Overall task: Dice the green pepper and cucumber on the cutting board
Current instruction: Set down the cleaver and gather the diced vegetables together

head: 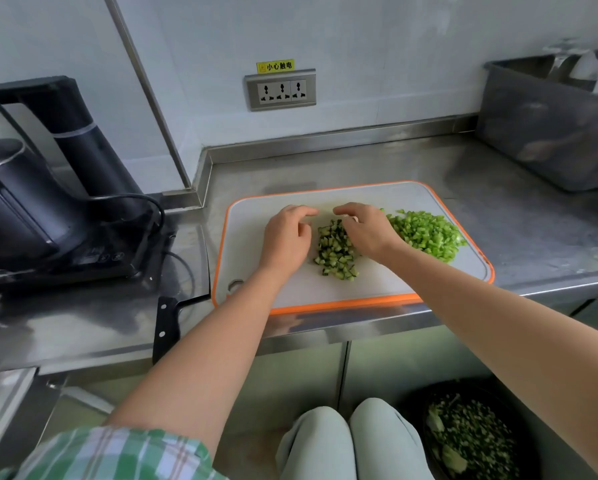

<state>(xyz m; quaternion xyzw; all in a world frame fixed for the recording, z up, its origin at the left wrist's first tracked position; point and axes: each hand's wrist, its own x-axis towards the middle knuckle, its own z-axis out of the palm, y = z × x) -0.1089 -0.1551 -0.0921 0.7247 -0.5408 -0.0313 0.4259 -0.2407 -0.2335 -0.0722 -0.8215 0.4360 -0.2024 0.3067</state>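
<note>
1. Green-and-dark cucumber dice lie heaped between loosely curved fingers, which are slightly spread and grip nothing.
2. Left hand cups the heap's left side and right hand cups its right, with the fingertips nearly meeting beyond it.
3. Diced green pepper forms a second pile just right of the right hand.
4. Both piles rest on the white cutting board with its orange rim.
5. Beside the board's left edge, a black-handled knife lies on the steel counter.
6. Farther out stand a black kettle at the left, a wall socket behind and a grey tub at the right.
</note>
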